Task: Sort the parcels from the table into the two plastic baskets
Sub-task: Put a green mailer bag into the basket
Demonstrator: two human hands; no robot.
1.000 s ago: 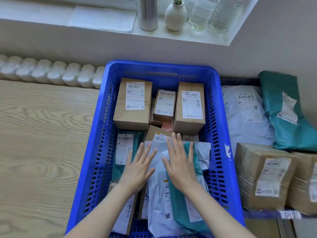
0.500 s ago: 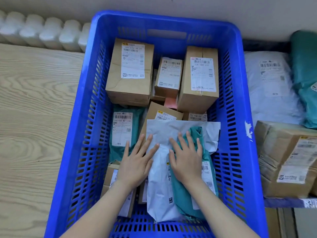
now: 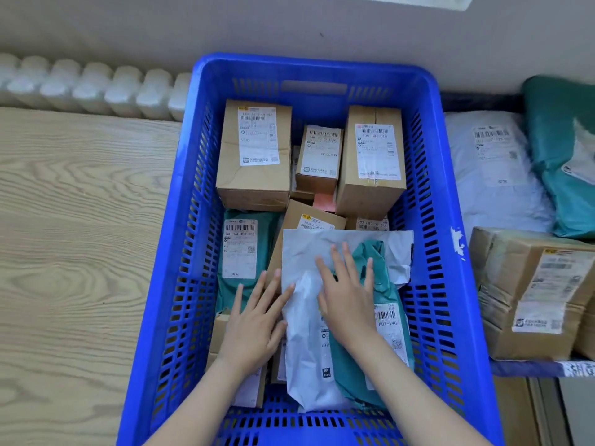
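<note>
The blue basket [image 3: 167, 284] on the bench [image 3: 74, 252] holds boxes and bags. Both hands lie flat, fingers straight, grip holding nothing: left hand [image 3: 257, 323] and right hand [image 3: 346, 300] press the white bag [image 3: 306, 365] down. Settling step; next, fetch another parcel.

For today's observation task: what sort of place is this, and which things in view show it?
Probably a small parcel-sorting spot in a room: a blue basket of labelled parcels, a radiator, a wooden table.

Blue basket [image 3: 444, 220] full of cardboard boxes [image 3: 254, 149] and mailer bags [image 3: 306, 333]
</note>
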